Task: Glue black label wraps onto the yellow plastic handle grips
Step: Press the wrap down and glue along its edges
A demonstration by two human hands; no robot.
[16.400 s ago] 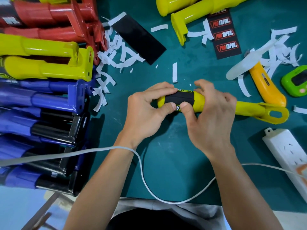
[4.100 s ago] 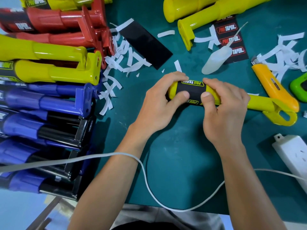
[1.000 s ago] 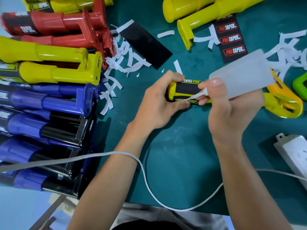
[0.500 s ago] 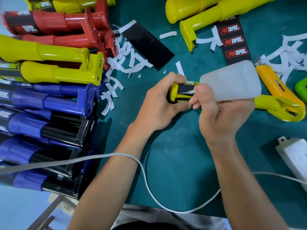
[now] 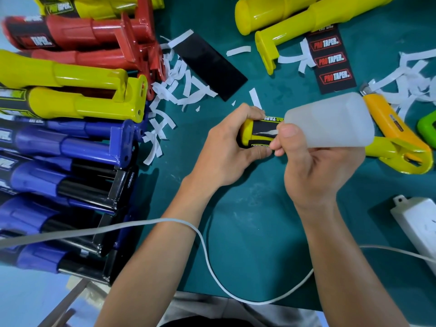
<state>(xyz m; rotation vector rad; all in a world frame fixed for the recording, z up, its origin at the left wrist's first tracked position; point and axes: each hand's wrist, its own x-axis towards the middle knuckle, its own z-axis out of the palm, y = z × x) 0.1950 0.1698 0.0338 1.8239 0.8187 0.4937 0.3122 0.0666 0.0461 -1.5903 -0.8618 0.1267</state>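
Left hand [image 5: 226, 152] curled round the end of yellow handle grip [image 5: 246, 128], which lies on green mat [image 5: 247, 220]. Right hand [image 5: 316, 166] grips glue bottle [image 5: 330, 121], nozzle at black label wrap [image 5: 262, 127], probably touching the seam; blurry there.

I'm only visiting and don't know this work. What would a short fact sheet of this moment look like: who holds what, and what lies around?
Left hand: grips the yellow handle grip near its closed end
Right hand: holds the glue bottle, nozzle tip at the black label wrap; contact unclear
Wrap: around the grip, between both hands
Surface: green mat
Right of hands: orange utility knife, white power strip
Top: label sheet, white paper strips
Left: stacked grips, red, yellow, blue
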